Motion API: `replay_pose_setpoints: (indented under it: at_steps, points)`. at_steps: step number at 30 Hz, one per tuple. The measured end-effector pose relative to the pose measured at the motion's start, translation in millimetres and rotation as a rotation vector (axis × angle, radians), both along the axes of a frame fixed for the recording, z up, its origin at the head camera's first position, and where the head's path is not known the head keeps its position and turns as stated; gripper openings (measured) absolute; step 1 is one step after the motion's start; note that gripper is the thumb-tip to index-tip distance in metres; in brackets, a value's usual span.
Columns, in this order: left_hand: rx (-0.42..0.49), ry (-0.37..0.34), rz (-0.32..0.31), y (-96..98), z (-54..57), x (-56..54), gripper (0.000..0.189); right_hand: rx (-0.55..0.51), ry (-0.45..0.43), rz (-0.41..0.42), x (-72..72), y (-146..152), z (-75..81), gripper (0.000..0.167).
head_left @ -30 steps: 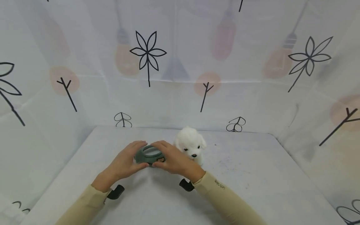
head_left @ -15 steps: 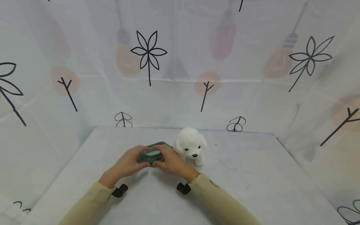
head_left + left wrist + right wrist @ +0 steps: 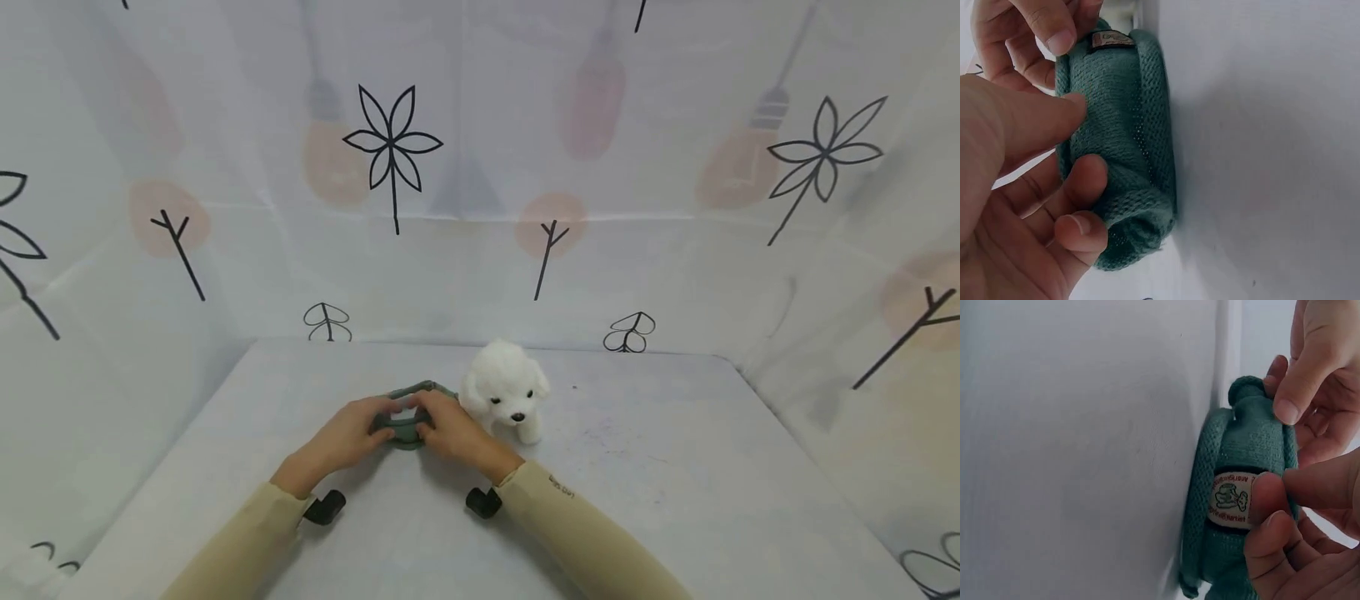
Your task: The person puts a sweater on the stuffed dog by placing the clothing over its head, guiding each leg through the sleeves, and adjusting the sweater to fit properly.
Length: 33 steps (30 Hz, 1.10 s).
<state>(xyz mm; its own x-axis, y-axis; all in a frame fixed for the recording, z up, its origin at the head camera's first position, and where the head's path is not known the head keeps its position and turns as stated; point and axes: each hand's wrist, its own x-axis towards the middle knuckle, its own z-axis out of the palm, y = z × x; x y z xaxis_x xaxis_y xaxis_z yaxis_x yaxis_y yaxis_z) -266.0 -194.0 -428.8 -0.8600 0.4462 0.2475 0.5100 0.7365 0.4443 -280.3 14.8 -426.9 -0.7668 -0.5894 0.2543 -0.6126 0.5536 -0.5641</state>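
Observation:
A small green knitted garment, like a toy's sweater [image 3: 407, 433], stands on the table with rolled edges and its round opening facing up. My left hand [image 3: 343, 436] grips its left side, the thumb [image 3: 1063, 119] on the outside and other fingers curled at the rim. On the other side my right hand [image 3: 459, 435] pinches the rim, its thumb overlapping the sewn label [image 3: 1229, 500]. The label carries a small animal drawing. Close beyond the right hand stands a white plush dog [image 3: 504, 383], partly hidden by that hand.
The white table [image 3: 675, 483] reaches to a patterned cloth backdrop [image 3: 465, 275] at the back and sides. A black wrist camera mount [image 3: 326, 507] hangs under the left cuff, and another mount [image 3: 483, 502] under the right.
Both hands have come lower and a little closer together. The sweater has tipped from a tilted ring to lie flatter, with its far edge now showing behind the fingers. The plush dog stays put.

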Motion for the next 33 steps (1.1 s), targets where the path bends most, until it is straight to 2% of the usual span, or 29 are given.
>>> replay_pose_setpoints:
  at_steps: [3,6,11,15,23,27,33]
  points:
    - [0.004,0.01,-0.01,-5.2,2.7,0.9,0.027,0.003,0.017,0.014,-0.9,-2.2,1.3,0.032]
    - [-0.002,0.017,0.006,-15.3,3.1,4.2,0.022,0.032,0.02,0.024,-1.2,-5.7,1.6,0.032]
    - [-0.026,0.013,0.023,-29.2,4.4,6.2,0.02,0.146,0.038,0.006,-1.5,-8.0,3.1,0.038]
    - [-0.037,-0.009,0.011,-30.8,5.7,5.2,0.02,0.222,0.066,-0.01,-0.7,-7.5,3.6,0.034]
    - [-0.046,0.032,0.013,-31.5,11.3,8.0,0.02,0.205,0.145,0.005,4.5,-7.0,10.3,0.026]
    - [-0.027,0.065,0.008,-34.5,23.4,13.5,0.019,0.174,0.171,0.01,11.8,-7.8,22.4,0.026]
    - [-0.012,0.162,-0.046,-30.2,55.1,17.9,0.016,0.138,0.255,0.004,25.8,-4.7,50.9,0.026]
